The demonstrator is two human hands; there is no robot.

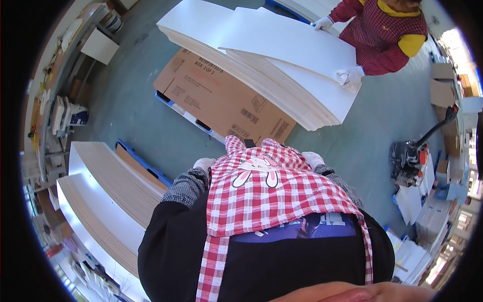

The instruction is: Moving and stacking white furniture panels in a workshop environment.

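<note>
My left hand (204, 163), in a white glove, is close to the left edge of my red checked apron (287, 189); its fingers are hidden. My right hand (313, 159), also gloved in white, shows beyond the apron's right side, and the apron covers part of it. Ahead of me lies a tall stack of white panels (236, 35) on a flat brown cardboard box (211, 90). A top white panel (297, 45) sits askew on that stack. Across from me a co-worker's gloved hand (349, 78) rests on its near corner, and the other gloved hand (323, 23) touches its far edge.
A blue pallet (183, 117) shows under the cardboard. Two more stacks of pale panels (113, 173) stand at my left, beside another blue-edged pallet (146, 163). At right is a pallet jack (410, 158) with a black handle. Shelving (58, 75) lines the left wall.
</note>
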